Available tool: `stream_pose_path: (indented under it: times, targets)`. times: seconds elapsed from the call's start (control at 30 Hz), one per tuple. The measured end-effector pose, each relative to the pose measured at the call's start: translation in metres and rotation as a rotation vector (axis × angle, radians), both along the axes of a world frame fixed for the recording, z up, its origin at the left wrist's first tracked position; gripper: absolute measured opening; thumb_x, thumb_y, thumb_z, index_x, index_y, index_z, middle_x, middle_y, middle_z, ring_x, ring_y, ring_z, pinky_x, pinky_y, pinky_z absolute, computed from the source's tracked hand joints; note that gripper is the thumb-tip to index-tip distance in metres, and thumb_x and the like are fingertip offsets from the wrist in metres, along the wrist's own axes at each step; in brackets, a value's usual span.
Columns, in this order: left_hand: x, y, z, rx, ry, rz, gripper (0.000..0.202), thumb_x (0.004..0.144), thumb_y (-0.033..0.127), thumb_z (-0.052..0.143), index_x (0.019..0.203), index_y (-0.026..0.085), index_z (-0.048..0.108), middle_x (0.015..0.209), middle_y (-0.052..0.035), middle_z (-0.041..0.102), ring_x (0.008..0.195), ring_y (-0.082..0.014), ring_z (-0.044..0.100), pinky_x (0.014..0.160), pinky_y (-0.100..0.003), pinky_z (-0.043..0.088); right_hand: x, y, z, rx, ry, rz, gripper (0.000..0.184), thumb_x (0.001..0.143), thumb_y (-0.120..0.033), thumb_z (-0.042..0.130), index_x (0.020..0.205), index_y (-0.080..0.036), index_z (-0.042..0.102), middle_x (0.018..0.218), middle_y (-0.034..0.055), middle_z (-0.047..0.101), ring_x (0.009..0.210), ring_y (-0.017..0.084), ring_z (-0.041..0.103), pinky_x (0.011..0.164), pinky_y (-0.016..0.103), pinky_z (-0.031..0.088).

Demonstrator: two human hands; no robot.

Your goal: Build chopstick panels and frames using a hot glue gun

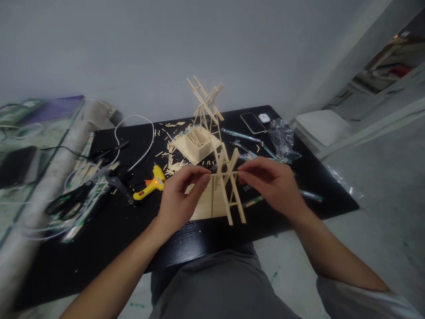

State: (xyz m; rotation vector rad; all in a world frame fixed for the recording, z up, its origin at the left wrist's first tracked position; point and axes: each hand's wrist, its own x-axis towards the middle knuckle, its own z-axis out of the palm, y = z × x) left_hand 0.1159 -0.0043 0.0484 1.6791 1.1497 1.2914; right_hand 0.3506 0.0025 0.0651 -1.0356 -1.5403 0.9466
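Observation:
My left hand (181, 195) and my right hand (274, 181) pinch opposite ends of a thin wooden stick (235, 173) between thumb and fingers. The stick runs through a windmill-like frame (231, 195) of crossed ladder-shaped pieces, which sits between my hands above the table's near side. Beneath it, partly covered by my left hand, lies a flat pale wooden panel (207, 204). Behind stands a stick model (202, 137) with a square base, a low box and a tower topped by similar crossed ladders.
A yellow glue gun (151, 182) lies left of my left hand, with black scissors (71, 201) and cables farther left. Stick offcuts (171, 164) litter the black table (116, 239). A phone (253, 123), a white case (264, 118) and clear plastic wrapping (282, 137) are at the back right.

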Motion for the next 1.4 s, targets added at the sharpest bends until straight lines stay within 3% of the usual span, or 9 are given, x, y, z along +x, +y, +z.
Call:
stream_pose_path:
  times: [0.37,0.53,0.67,0.83,0.93,1.1,1.4]
  targets:
    - [-0.018,-0.003,0.009,-0.001,0.065,0.007,0.013,0.096,0.029,0.071,0.107,0.023,0.076,0.095,-0.0005,0.076,0.082,-0.0108,0.071,0.077,-0.022,0.058,0.001,0.001,0.001,0.197,-0.16,-0.014,0.008,0.092,-0.021,0.078,0.099,-0.025,0.076,0.094,0.0009,0.076,0.084,0.015,0.072,0.074,0.028,0.062]
    - [-0.052,-0.003,0.01,-0.035,0.168,0.108,0.016,0.096,0.037,0.071,0.104,0.024,0.076,0.098,-0.001,0.077,0.086,-0.0141,0.071,0.079,-0.025,0.057,0.002,0.003,0.001,0.286,-0.22,0.005,0.012,0.094,-0.017,0.075,0.101,-0.026,0.074,0.095,0.0002,0.075,0.081,0.013,0.07,0.073,0.028,0.061]
    - [-0.102,0.003,-0.003,-0.133,0.415,0.282,0.029,0.095,0.05,0.067,0.107,0.024,0.074,0.105,-0.0029,0.076,0.092,-0.0203,0.072,0.085,-0.033,0.057,0.004,0.002,0.004,0.374,-0.304,-0.006,0.013,0.095,-0.016,0.073,0.102,-0.026,0.075,0.099,0.0017,0.077,0.087,0.016,0.074,0.073,0.031,0.063]
    - [-0.146,0.003,-0.035,-0.122,0.903,0.227,0.046,0.092,0.053,0.055,0.12,0.018,0.067,0.121,-0.0135,0.07,0.111,-0.0329,0.067,0.1,-0.05,0.054,0.006,0.003,0.006,0.443,-0.388,-0.026,0.016,0.094,-0.014,0.072,0.104,-0.028,0.075,0.103,0.0016,0.079,0.09,0.018,0.076,0.076,0.032,0.065]
    - [-0.15,-0.001,-0.053,-0.104,1.04,0.22,0.05,0.091,0.046,0.052,0.128,0.014,0.061,0.128,-0.0173,0.065,0.12,-0.035,0.062,0.107,-0.052,0.051,0.006,0.004,0.006,0.444,-0.392,-0.012,0.016,0.094,-0.015,0.073,0.104,-0.028,0.075,0.103,0.0012,0.08,0.091,0.018,0.077,0.078,0.031,0.066]
    - [-0.145,-0.001,-0.07,-0.132,1.134,0.27,0.052,0.091,0.041,0.052,0.134,0.012,0.057,0.133,-0.0216,0.06,0.116,-0.039,0.062,0.101,-0.056,0.052,0.005,0.003,0.008,0.401,-0.432,-0.024,0.014,0.095,-0.019,0.072,0.102,-0.03,0.076,0.1,-0.0003,0.081,0.087,0.018,0.078,0.078,0.033,0.066]
    - [-0.143,0.015,-0.074,-0.188,1.201,0.284,0.054,0.088,0.033,0.053,0.137,0.01,0.057,0.134,-0.0238,0.059,0.117,-0.0411,0.062,0.101,-0.056,0.053,0.003,0.002,0.009,0.386,-0.469,-0.049,0.012,0.093,-0.019,0.075,0.098,-0.029,0.077,0.094,-0.0009,0.083,0.08,0.019,0.079,0.072,0.033,0.065]
